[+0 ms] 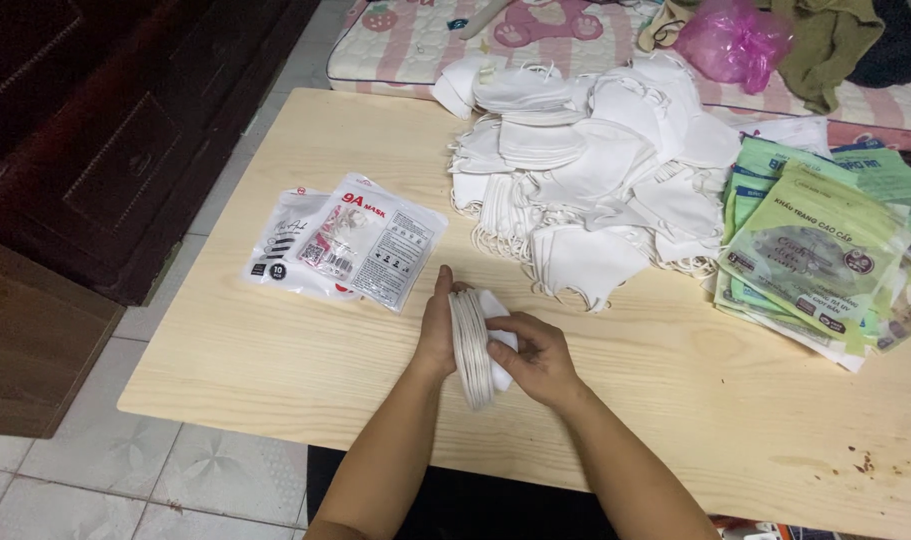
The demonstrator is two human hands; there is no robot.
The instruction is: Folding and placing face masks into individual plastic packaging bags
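Observation:
Both of my hands press a small stack of white face masks point(472, 345) on edge against the light wooden table point(275, 370). My left hand point(436, 325) flattens against the stack's left side. My right hand point(535, 352) grips its right side with curled fingers. Behind the stack, a large loose heap of white masks point(595, 170) covers the table's far middle. Two filled clear mask packets point(350, 245) lie flat to the left of my hands.
A pile of green printed packets point(825, 250) lies at the table's right. Beyond the far edge lies a pink patterned mattress point(405, 40) with a pink plastic bag point(732, 38) and olive cloth point(825, 45). Dark wooden furniture point(105, 150) stands left on tiled floor.

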